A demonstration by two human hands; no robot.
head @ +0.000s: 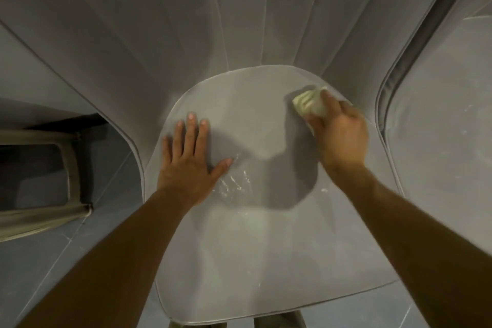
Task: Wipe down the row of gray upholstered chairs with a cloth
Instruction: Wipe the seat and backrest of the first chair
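Open seat (253, 234) lies free between the flat left hand (186, 160) and the right hand (342, 138) gripping the cloth (308, 102), backrest (213, 21) walling the far side, next chair (439, 141) crowding the right.

We see a chair seat (255, 242) of smooth, matt gray upholstery with whitish scuffs. The cloth (310, 101) looks like soft, crumpled cream fabric.

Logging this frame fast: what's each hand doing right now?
Left hand: open, fingers straight, flat on the gray chair seat.
Right hand: gripping a bunched cream cloth against the seat.
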